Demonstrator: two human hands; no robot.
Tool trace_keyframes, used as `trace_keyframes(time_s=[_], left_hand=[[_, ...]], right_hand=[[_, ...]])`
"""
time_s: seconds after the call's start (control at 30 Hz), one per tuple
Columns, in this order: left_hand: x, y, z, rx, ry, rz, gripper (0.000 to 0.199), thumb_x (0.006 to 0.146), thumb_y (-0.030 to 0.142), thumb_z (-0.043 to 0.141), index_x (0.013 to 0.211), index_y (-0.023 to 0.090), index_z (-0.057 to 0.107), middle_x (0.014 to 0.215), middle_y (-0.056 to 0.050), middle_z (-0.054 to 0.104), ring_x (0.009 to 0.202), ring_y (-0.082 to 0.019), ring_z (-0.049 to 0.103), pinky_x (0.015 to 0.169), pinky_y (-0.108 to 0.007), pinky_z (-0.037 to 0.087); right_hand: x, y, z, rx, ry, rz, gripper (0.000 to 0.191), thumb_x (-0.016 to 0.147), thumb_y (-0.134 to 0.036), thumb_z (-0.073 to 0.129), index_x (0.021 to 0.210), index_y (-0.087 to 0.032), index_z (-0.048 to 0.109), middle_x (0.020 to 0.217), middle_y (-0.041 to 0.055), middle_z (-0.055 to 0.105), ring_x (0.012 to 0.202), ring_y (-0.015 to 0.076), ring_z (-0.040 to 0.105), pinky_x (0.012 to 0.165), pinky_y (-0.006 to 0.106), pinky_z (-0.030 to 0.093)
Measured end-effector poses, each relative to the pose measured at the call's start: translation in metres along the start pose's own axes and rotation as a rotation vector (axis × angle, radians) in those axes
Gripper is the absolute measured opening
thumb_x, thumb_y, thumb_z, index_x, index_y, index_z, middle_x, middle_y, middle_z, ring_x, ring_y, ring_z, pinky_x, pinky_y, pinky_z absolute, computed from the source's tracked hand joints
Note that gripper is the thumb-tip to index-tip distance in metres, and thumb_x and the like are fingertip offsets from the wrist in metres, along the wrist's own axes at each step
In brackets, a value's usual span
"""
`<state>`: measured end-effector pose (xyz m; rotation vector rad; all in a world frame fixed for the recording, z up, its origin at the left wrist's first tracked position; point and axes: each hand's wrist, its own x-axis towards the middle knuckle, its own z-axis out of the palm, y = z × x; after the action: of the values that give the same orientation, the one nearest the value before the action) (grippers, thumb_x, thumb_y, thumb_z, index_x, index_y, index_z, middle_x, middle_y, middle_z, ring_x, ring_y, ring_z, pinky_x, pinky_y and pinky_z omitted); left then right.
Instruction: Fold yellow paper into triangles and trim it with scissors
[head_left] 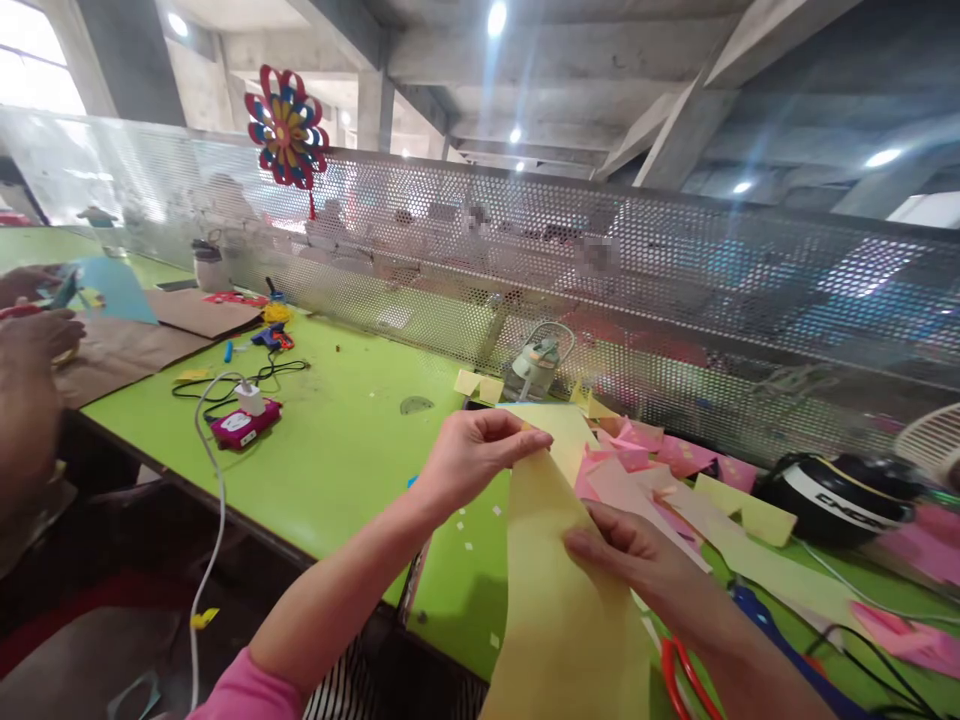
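Observation:
A long strip of yellow paper (559, 610) hangs between my hands and runs down past the bottom edge of the view. My left hand (480, 450) pinches its upper end between thumb and fingers. Lower on its right edge, my right hand (626, 545) grips the same strip, thumb on the near face. Beneath my right forearm, scissors with red-orange handles (682, 680) lie partly hidden. Pink paper pieces (622, 475) and another pale yellow sheet (562, 430) lie behind the strip.
A co-worker's hands (37, 320) hold light blue paper (116, 290) at far left. On the green table (352, 400) sit a magenta power strip (247, 425), a glue gun (274, 337), a bottle (536, 365) and a black round case (832, 500). A perforated metal screen (450, 260) stands behind.

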<state>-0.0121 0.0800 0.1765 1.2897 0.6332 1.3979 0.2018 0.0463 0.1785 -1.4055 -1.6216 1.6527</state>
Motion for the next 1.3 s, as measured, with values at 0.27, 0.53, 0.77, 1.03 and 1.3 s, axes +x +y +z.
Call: trace_keyframes(time_s=[0.27,0.53,0.77,1.03,1.3], left_hand=[[0.001,-0.005,0.002,-0.045,-0.011,-0.04,0.033,0.069,0.045,0.078,0.068,0.014,0.07,0.063,0.0,0.06,0.059,-0.009,0.048,0.057,-0.022,0.038],[0.003,-0.007,0.004,-0.127,0.032,-0.076,0.037,0.061,0.049,0.082,0.066,0.014,0.069,0.064,-0.002,0.064,0.058,-0.009,0.052,0.056,-0.024,0.041],[0.005,-0.01,0.002,-0.142,0.03,-0.049,0.034,0.06,0.042,0.084,0.062,0.015,0.064,0.06,0.001,0.061,0.054,-0.007,0.051,0.054,-0.021,0.041],[0.008,0.003,-0.016,-0.166,0.067,-0.057,0.026,0.073,0.04,0.077,0.085,0.018,0.07,0.086,-0.005,0.073,0.077,-0.012,0.065,0.069,-0.025,0.047],[-0.001,-0.009,0.004,-0.2,-0.365,-0.138,0.023,0.071,0.037,0.08,0.076,0.016,0.07,0.084,-0.004,0.071,0.08,-0.014,0.063,0.08,-0.029,0.046]], right_hand=[[-0.008,-0.002,0.012,0.079,0.026,-0.021,0.037,0.075,-0.051,0.074,0.09,-0.019,0.062,0.077,0.0006,0.067,0.065,0.0134,0.063,0.058,0.024,0.046],[-0.009,0.004,0.01,0.088,0.051,-0.032,0.035,0.076,-0.05,0.074,0.089,-0.02,0.063,0.078,0.0009,0.068,0.069,0.016,0.065,0.061,0.027,0.049],[-0.008,0.013,0.004,0.088,0.012,-0.026,0.039,0.077,-0.05,0.072,0.103,-0.02,0.068,0.087,0.005,0.072,0.075,0.0198,0.067,0.067,0.031,0.052],[-0.012,0.032,-0.002,0.147,-0.074,-0.058,0.04,0.069,-0.054,0.076,0.08,-0.017,0.069,0.064,0.0022,0.067,0.06,0.0144,0.061,0.059,0.025,0.047],[0.02,0.025,0.012,0.051,-0.162,-0.062,0.061,0.077,-0.08,0.044,0.086,-0.022,0.062,0.059,0.0018,0.063,0.048,0.0161,0.056,0.05,0.03,0.046]])
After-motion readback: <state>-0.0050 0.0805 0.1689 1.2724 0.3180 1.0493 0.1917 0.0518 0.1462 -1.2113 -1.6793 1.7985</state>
